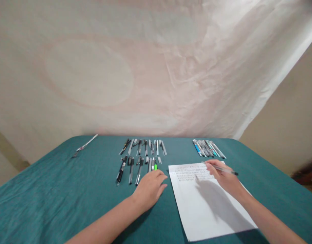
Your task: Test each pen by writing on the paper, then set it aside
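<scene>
A table, teal and cloth-covered, is spread; on it, a rectangular white paper sheet is laid. Just left of the sheet, the left hand is rested, grip loose and empty; over the sheet's far end, in the right hand's grip, a slim, clear, black-ended pen is pinched. Best steadied by the left hand, that sheet!

The desk is covered in matt cloth, lightly wrinkled at the left, and the backdrop looks thin and creased, with a soft sheen toward the right. The paper is smooth and matt. The held pen has a see-through plastic barrel; the black pens show glossy highlights.
</scene>
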Demonstrator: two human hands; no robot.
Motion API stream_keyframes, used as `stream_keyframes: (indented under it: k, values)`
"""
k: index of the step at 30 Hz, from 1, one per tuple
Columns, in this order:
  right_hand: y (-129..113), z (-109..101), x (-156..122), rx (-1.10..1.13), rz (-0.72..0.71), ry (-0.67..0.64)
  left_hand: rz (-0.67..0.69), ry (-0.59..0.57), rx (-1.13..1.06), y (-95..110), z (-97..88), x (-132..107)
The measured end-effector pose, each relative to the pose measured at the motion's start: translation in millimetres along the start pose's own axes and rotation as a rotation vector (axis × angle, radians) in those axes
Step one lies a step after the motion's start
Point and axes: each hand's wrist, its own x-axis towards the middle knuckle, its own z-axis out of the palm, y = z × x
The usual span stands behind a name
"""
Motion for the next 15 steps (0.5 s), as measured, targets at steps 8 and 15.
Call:
stream_keyframes:
  k: [8,15]
  values:
    - [-62.0,83.6,4.0,0.278,-0.079,-0.193,-0.231,0.085,0.194,-41.2,-5.5,61.2]
    - [-42.4,105.0,-6.3,0.149,-0.186,-0.07,-0.374,0.108,0.292,-45.2,13.4,80.9]
